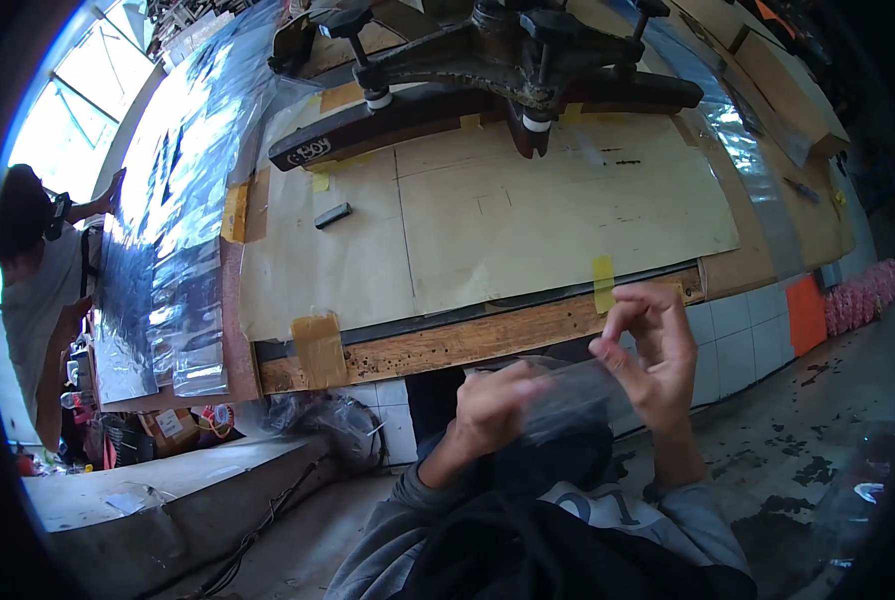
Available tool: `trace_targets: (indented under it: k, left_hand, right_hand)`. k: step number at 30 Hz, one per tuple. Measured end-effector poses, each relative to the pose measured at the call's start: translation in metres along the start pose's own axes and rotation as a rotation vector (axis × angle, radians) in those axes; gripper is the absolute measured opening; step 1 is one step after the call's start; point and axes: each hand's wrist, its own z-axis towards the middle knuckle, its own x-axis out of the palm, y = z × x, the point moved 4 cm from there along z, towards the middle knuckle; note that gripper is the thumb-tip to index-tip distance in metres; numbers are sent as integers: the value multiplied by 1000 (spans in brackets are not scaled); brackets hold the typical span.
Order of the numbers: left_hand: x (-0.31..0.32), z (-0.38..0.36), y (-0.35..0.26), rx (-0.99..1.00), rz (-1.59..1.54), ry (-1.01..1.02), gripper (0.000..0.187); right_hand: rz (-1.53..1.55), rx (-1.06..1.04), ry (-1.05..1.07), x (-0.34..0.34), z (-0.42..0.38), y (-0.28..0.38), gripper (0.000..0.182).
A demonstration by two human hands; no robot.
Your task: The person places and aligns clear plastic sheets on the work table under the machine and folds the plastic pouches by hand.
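A small piece of clear plastic film (571,402) stretches between my hands, in front of my lap. My left hand (498,405) is closed on its left end, somewhat blurred by motion. At the other end, my right hand (656,355) is raised, with thumb and curled fingers pinching near the film's upper right edge. Just beyond my hands is the wooden front edge (468,338) of a worktable. A large cream paper sheet (548,215) with drawn lines lies on top, held by strips of yellow tape (604,283). On it rests a small dark bar (334,216).
A heavy dark metal frame (488,95) with a long bar stands over the sheet's far side. Clear plastic sheeting (173,215) covers the table's left part. Another person (53,290) stands at the left. A pink bundle (865,296) sits at the right.
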Motion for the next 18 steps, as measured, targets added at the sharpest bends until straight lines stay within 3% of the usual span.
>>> trace_targets:
  k: [4, 8, 9, 12, 15, 18]
  left_hand:
    - [0, 27, -18, 199, 78, 89, 46]
    - [-4, 53, -22, 48, 192, 41, 22]
    - [-3, 58, -22, 11, 97, -85, 12]
    - [-4, 70, -24, 56, 87, -67, 7]
    - [-7, 68, -21, 146, 115, 12, 50]
    - [-8, 69, -21, 175, 86, -60, 54]
  right_hand:
    - [52, -80, -84, -6, 27, 9, 28]
    - [28, -119, -28, -4, 51, 28, 12]
    - [18, -127, -8, -1, 55, 33, 11]
    - [-2, -149, 37, 0, 65, 39, 9]
    - [36, -154, 80, -1, 81, 32, 8]
    - [51, -131, 116, 1, 91, 21, 7]
